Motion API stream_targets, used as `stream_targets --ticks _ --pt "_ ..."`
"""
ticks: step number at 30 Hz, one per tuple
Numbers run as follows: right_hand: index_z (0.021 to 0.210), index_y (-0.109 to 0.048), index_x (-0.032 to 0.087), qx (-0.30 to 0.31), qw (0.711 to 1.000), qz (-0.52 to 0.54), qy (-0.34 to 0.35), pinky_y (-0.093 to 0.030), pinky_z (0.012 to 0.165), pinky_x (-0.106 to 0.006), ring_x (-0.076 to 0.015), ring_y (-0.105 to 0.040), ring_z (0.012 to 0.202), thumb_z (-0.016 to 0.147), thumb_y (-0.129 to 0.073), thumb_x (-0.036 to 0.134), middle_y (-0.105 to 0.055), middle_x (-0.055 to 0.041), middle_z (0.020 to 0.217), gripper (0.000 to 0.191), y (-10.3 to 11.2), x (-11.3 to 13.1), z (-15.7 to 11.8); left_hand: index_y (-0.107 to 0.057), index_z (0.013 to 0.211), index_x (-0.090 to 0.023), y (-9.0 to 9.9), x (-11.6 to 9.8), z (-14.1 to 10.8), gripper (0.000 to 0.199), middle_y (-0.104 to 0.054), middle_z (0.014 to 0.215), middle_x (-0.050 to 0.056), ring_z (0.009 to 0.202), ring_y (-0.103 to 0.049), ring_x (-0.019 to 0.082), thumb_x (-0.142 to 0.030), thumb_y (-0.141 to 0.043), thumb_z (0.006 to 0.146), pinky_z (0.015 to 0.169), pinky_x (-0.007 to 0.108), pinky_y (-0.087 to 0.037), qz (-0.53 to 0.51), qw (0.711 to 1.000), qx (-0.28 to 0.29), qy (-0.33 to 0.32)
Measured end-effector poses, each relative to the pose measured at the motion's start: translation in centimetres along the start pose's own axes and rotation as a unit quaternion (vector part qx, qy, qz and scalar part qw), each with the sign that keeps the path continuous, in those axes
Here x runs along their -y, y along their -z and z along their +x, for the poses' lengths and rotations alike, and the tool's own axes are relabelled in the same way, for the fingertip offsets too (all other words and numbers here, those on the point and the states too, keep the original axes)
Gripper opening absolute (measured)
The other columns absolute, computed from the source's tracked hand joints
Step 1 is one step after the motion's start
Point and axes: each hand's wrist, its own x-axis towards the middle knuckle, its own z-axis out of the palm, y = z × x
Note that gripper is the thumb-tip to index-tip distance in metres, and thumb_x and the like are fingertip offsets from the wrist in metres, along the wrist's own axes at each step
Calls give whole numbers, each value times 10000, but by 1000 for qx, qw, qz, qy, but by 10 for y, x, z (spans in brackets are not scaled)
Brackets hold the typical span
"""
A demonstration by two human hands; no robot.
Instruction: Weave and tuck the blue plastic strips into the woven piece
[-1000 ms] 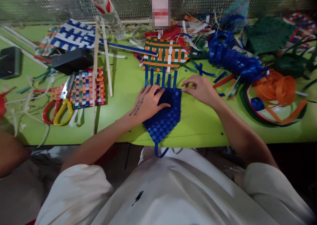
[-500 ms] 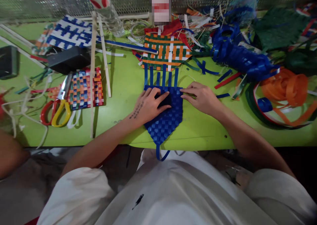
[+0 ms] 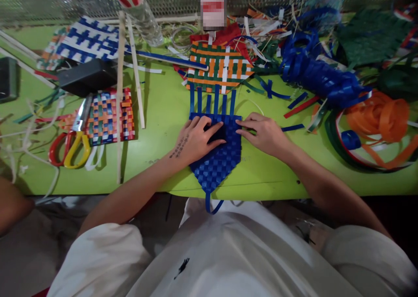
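A blue woven strap piece (image 3: 215, 168) lies on the green table with its pointed end toward me and a blue loop (image 3: 214, 210) hanging over the edge. Several loose blue strips (image 3: 216, 101) stick out from its far side. My left hand (image 3: 200, 138) rests flat on the left part of the weave, thumb and forefinger apart. At the upper right edge, my right hand (image 3: 264, 133) has its thumb and forefinger closed on the weave's border. The exact strip under those fingertips is too small to make out.
Scissors (image 3: 70, 151), a multicoloured woven square (image 3: 109, 116), a black box (image 3: 88, 77) and wooden sticks (image 3: 119, 101) lie left. An orange-green woven piece (image 3: 205, 64) and a bottle (image 3: 143, 18) are farther back. Blue strap (image 3: 323, 77) and orange strap coils (image 3: 379, 118) lie right.
My right hand's fingertips have shifted slightly left and down over the weave's edge. The left hand and the blue weave stay in place.
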Motion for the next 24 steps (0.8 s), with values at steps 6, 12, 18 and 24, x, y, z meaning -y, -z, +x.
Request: stream_targets --ticks 6,12,18,24 --pt "1386 -884 225 -9 1000 -17 -2 -584 785 -411 -281 -733 913 1115 -718 379 -770 -135 1137 354 -2 0 0 -791 1527 -203 2 0 2 664 -726 1269 195 1164 -705 364 -697 -580 1136 977 501 -600 -23 999 21 10" --pt "1311 -896 250 -25 999 39 6 -605 859 -430 -289 -748 964 1100 -734 354 -768 -125 1154 285 -2 -6 6 -782 1514 -162 4 0 4 601 -723 1318 207 1187 -716 373 -608 -604 1152 1001 517 -611 -11 1000 19 -11" --pt "1439 -795 210 -39 997 45 -47 -630 934 -485 -314 -759 1022 1046 -817 424 -755 -163 1318 448 2 -3 13 -780 1508 -156 2 0 5 602 -741 1277 202 1144 -735 358 -608 -595 1156 963 482 -598 10 1000 16 -23" --pt "1379 -790 225 -25 997 17 -64 -616 1006 -534 -379 -732 1228 1094 -689 416 -712 -185 1457 357 -3 2 18 -771 1515 -101 -1 -7 2 681 -788 1060 184 1017 -786 345 -636 -511 1183 885 450 -580 21 999 38 1"
